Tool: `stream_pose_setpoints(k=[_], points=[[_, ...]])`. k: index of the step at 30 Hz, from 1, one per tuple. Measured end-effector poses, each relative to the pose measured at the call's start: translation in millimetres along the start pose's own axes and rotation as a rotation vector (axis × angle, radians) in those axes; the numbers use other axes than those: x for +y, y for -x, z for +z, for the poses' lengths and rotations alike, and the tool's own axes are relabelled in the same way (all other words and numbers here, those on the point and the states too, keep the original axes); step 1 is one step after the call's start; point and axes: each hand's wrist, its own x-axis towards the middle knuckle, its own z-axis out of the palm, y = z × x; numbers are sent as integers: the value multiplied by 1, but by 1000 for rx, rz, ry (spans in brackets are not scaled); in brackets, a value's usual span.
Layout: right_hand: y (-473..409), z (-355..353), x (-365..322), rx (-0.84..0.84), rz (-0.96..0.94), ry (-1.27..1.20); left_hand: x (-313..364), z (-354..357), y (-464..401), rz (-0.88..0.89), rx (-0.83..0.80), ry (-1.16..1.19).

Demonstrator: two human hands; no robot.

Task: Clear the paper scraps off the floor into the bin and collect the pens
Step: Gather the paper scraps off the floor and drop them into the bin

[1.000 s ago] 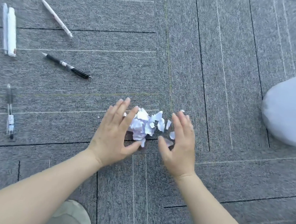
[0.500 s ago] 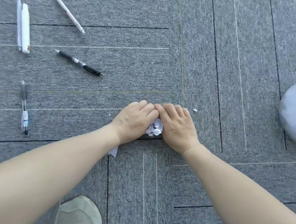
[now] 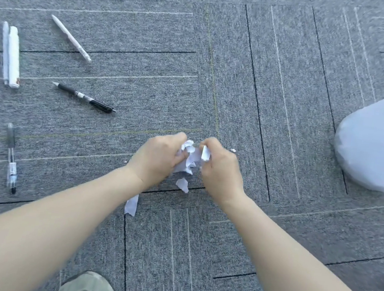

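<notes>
Both hands are bunched around the wad of paper scraps (image 3: pixel 188 156) right now. The left hand (image 3: pixel 160 158) has its fingers curled into the wad from its side, and the right hand (image 3: pixel 219 169) is curled round the other side with a white bit poking up between thumb and finger.

The big pale rounded thing at the right edge is, I'm guessing, the lined bin (image 3: pixel 379 143). It sits well off to the right of the wad and a little further from the person, so the right hand is the nearer one. The carry would be a sideways sweep to the right.

Not everything is in the grip though — one loose scrap (image 3: pixel 183 184) lies on the carpet (image 3: pixel 276 107) just on the near side of the wad, between the wrists. A longer strip (image 3: pixel 132 204) sits nearer the person still, beside the left forearm, and a tiny fleck (image 3: pixel 233 150) lies just right of the wad.

The pens are all well left of the wad — black pen (image 3: pixel 86 98) lying roughly crossways, white pen (image 3: pixel 71 38) diagonal beyond it, a white pair (image 3: pixel 11 55) and a clear pen (image 3: pixel 12 158) both pointing away from the person. The left hand is closer to those.

Couldn't read any writing. The clear pen has a label, but it's too small to make out.
</notes>
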Motion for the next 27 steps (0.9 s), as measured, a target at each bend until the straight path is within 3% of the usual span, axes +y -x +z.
stream_pose_setpoints(k=[7, 12, 15, 20, 25, 27], points=[[-20, -107, -43, 525, -30, -309, 93, -72, -78, 173, 222, 265], [-14, -243, -62, 895, -2, -436, 223, -102, -153, 335, 258, 516], [5, -321, -49, 1007, 42, -484, 310, -102, -190, 444, 260, 634], [36, -393, 18, 983, 325, -461, 407, -63, -227, 495, 197, 494], [60, -399, 57, 571, 625, -238, 410, -20, -239, 473, 42, 87], [65, -398, 65, 536, 685, -129, 407, -15, -238, 486, -83, -92]])
